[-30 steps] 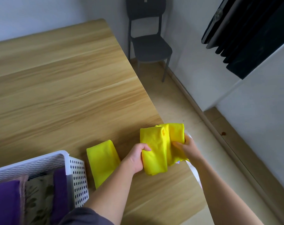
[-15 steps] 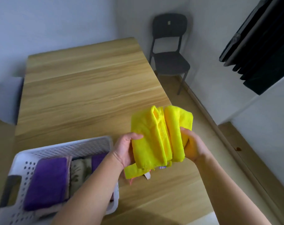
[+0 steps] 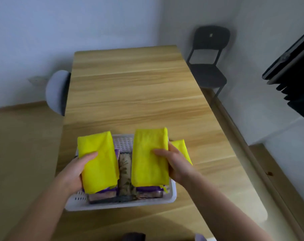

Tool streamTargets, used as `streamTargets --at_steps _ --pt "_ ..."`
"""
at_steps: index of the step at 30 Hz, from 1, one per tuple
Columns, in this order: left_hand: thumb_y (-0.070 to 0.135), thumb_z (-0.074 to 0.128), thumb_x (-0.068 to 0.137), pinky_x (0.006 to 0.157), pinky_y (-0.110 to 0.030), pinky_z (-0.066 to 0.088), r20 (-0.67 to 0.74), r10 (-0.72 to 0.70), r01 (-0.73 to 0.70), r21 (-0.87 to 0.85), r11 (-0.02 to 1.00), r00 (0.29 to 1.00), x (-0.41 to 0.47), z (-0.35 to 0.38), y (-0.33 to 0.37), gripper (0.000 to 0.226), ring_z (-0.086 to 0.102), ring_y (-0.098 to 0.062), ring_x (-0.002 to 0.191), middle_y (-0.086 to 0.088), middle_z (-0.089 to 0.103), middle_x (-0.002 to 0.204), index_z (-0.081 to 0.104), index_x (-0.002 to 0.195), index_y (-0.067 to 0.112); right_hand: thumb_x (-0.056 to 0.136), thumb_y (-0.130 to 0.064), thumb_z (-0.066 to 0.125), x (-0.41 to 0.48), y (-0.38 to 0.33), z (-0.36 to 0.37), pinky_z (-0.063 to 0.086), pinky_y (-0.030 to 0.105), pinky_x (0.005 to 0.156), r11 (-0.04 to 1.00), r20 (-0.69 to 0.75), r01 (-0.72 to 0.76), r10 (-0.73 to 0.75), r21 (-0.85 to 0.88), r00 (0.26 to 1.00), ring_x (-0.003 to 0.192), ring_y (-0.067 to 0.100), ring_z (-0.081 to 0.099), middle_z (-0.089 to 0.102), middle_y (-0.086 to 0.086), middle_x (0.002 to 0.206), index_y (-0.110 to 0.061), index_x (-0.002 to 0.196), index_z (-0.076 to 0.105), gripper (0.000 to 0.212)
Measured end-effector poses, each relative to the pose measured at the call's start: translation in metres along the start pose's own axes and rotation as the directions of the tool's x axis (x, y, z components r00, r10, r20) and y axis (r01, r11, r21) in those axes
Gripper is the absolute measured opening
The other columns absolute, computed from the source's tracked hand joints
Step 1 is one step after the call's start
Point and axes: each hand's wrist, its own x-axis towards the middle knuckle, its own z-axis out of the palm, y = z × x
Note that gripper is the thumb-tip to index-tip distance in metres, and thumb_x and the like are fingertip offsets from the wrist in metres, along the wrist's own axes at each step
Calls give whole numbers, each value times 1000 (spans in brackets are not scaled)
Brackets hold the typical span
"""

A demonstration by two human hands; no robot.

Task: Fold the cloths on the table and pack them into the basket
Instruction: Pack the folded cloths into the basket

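Packing step. Left hand (image 3: 72,173) grasps one folded yellow cloth (image 3: 99,164), right hand (image 3: 178,166) a second yellow cloth (image 3: 148,159), both over the white perforated plastic basket (image 3: 123,204) at the wooden table (image 3: 130,93)'s near end. Next: lower, seat flat, release.

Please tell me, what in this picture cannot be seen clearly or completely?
Head view: the purple cloths in the basket, mostly covered by the left yellow cloth and the right yellow cloth.
Head view: the yellow piece behind the right hand; separate cloth or not, unclear.
Head view: a dark thing, cut off by the bottom edge and blurred.
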Motion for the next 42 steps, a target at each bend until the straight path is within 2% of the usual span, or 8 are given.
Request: streamTargets --at_steps 6,16,21,27,31,34,36,42 --pt "12 57 90 67 -39 47 30 66 -67 43 997 997 3 -22 -2 8 62 -27 84 -9 67 92 61 96 16 84 -9 69 55 60 27 47 53 93 954 -207 -211 167 -215 964 107 35 56 55 15 124 -12 134 39 59" --pt "18 61 84 71 -43 51 105 14 -17 30 999 994 5 -38 -1 25 69 -30 87 -10 74 94 64 108 15 83 -3 69 104 93 54 44 53 98 932 -227 -273 220 -237 949 118 36 52 53 17 131 -7 133 43 57" --pt "18 59 87 71 -42 50 123 -6 0 48 999 992 6 -38 0 21 66 -31 91 -7 75 89 63 107 15 82 -26 73 101 88 48 46 42 94 824 -343 -272 101 -497 934 119 32 50 49 12 133 -12 139 30 72" --pt "20 57 86 73 -42 49 179 -35 27 47 999 983 2 -23 2 19 65 -29 91 -5 75 85 63 105 18 76 -52 72 75 76 43 40 46 104 844 -279 -303 191 -442 941 133 31 39 32 10 150 -14 150 10 104" --pt "17 55 91 75 -43 49 200 -91 82 55 995 976 2 -7 -1 16 64 -30 92 -9 73 91 62 105 18 86 -50 61 47 64 39 32 36 108 844 -205 -91 -22 -528 978 139 23 32 29 5 153 -12 151 18 86" --pt "12 57 89 74 -42 51 260 -74 54 83 995 963 4 12 -8 23 66 -30 95 -13 71 103 62 111 15 78 -66 58 29 52 37 41 44 105 976 -32 -177 175 -129 984 126 28 50 53 8 137 -16 139 44 81" --pt "9 58 89 74 -41 52 292 -51 17 117 993 955 6 28 -14 23 66 -29 95 -14 70 106 61 112 13 85 -56 58 19 46 36 45 48 101 969 46 -230 234 -85 971 116 30 60 65 10 122 -15 128 57 59" --pt "36 50 95 64 -35 50 181 168 -239 507 828 969 31 43 -30 24 62 -17 75 -7 65 90 62 92 15 92 -15 61 6 41 25 53 39 87 964 -250 -72 6 -256 968 99 24 63 65 8 111 -6 130 51 41"
